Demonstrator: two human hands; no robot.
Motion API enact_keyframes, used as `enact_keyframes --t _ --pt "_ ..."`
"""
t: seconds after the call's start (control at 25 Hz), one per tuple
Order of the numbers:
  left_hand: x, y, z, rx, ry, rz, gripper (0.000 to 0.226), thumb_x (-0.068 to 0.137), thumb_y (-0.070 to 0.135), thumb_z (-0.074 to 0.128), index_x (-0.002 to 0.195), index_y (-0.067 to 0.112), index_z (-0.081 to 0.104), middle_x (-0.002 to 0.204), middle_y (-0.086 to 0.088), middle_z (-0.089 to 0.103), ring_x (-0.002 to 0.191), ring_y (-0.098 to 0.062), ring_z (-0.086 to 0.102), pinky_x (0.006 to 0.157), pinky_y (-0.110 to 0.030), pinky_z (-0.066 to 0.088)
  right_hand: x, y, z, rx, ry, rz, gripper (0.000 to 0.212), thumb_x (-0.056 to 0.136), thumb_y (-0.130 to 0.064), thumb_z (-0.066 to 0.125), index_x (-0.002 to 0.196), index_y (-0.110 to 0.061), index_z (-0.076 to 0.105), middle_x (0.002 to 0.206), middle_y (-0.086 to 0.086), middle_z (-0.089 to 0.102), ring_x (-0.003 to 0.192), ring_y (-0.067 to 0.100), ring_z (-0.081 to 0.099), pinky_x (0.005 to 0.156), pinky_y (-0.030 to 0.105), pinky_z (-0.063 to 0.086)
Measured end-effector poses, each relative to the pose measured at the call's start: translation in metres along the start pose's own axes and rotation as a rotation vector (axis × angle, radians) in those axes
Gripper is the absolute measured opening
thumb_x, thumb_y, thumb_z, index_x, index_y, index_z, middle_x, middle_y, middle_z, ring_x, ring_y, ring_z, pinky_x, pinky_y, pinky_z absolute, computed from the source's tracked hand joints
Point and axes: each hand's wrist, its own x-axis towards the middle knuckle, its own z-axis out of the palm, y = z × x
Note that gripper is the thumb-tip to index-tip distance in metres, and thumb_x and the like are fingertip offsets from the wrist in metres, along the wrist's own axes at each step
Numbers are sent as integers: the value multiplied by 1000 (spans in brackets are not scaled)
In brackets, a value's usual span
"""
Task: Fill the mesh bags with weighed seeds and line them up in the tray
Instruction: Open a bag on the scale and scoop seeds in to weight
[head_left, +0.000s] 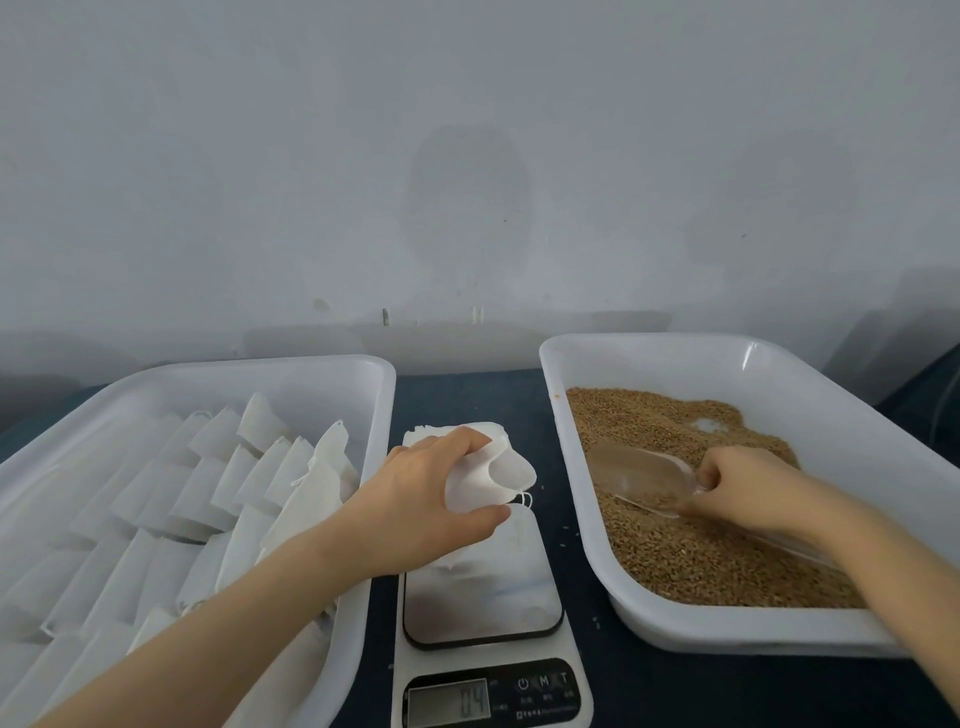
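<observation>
Head: L hand (415, 501) round bag (501, 475), R hand (740, 483) round scoop (636, 470).

A: How many trays are in front of you?
B: Two, both white: the left tray (375, 395) and the right tray (566, 457).
A: Scales? Scoops?
B: One scale (488, 693) and one clear scoop (639, 475), which my right hand (743, 483) grips.
A: And bags?
B: One mesh bag (501, 475) in my left hand (415, 501). The laid-out bags (208, 493) in the left tray overlap too much for an exact count; well over twenty. The seeds (701, 561) make one heap, past counting.
</observation>
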Motion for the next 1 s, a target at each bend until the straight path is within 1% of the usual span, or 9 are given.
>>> enact_keyframes --t 0.28,0.4,0.56,0.64,0.72,0.8,0.88,0.92,1.0 --pt "1 -3 2 35 -18 -17 45 78 50 67 117 38 46 106 17 53 82 -14 51 80 -28 45 -12 -8 -10 -31 -166 -75 35 69 -55 74 78 -26 56 74 -9 62 64 5 55 52 18 35" --pt "2 -4 2 44 -39 -27 49 78 52 67 120 38 45 111 14 54 89 -18 53 86 -34 48 -13 -9 -14 32 -218 -54 36 70 -58 71 80 -25 62 75 -8 68 63 5 62 51 16 42" --pt "2 -4 3 45 -54 -34 51 78 53 66 122 38 45 114 13 54 96 -20 54 89 -39 49 -12 -7 -18 155 -187 6 44 71 -63 64 84 -21 67 83 -3 72 71 13 65 65 23 49" --pt "2 -4 3 41 -55 -31 50 78 52 66 122 37 46 114 13 55 99 -20 54 90 -40 49 -13 -7 -19 214 -205 14 44 75 -59 60 85 -18 70 80 -1 73 72 15 67 71 26 51" --pt "2 -4 2 39 -60 -36 50 78 53 66 121 37 46 114 12 55 100 -20 54 91 -40 48 -14 -7 -20 249 -232 15 36 84 -50 55 87 -17 69 69 -3 73 63 10 68 64 23 51" --pt "2 -5 2 38 -73 -39 51 77 54 65 122 37 46 114 12 56 102 -20 54 92 -40 47 -13 -5 -17 254 -199 43 29 92 -42 50 89 -17 65 61 -4 71 54 7 66 54 19 48" --pt "3 -5 3 43 -87 -40 54 75 58 63 122 38 46 115 12 55 103 -19 53 93 -39 46 -11 -2 -14 172 -119 68 29 94 -45 47 89 -19 60 55 -2 68 50 8 63 51 21 47" --pt "3 -5 3 49 -91 -39 56 74 60 61 123 39 45 115 13 55 104 -18 53 94 -38 46 -9 0 -13 107 -74 61 30 92 -49 49 90 -20 59 57 0 68 49 8 62 49 22 47" --pt "3 -5 3 78 -89 -31 57 74 61 60 124 39 44 115 17 53 106 -14 50 96 -33 42 -6 3 -11 74 -9 34 32 82 -54 60 92 -25 54 73 0 67 43 6 57 43 21 43"
